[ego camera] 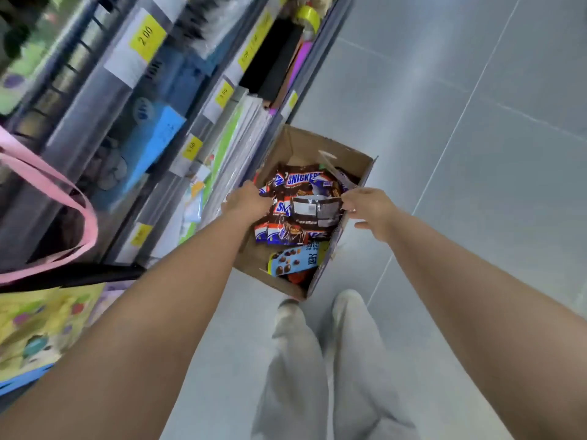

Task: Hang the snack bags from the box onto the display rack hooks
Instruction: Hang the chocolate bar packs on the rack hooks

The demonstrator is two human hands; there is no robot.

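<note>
Pick-up step: the right hand (pixel 365 206) pinches one edge of a brown foil snack bag (pixel 314 208) inside the open cardboard box (pixel 317 144); the left hand (pixel 246 201), opposite the pinch, has an indiscernible hold; next, lift it clear toward a hook.

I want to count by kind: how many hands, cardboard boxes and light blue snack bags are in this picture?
Hands: 2, left hand and right hand
Cardboard box: 1
Light blue snack bag: 1
Total: 4
Brown snack bags: too jumbled to count.
</note>
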